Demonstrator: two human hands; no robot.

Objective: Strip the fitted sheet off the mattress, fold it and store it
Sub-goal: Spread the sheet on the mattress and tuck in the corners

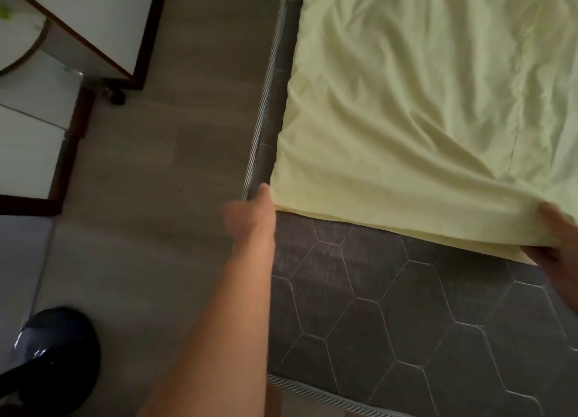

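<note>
The sheet (406, 103) is being gripped by the right hand (560, 244), cut off at the frame edge. The blurred left hand (250, 210) is being held beside its corner, and its grip cannot be told.

Outstretched left hand (250, 211) blurred; right hand (560, 250) pinches sheet (406, 103) edge.

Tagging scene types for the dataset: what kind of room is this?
Most likely a bedroom: a dark quilted mattress partly covered by a pale yellow fitted sheet, which the right hand grips, and white cabinets across the floor.
</note>
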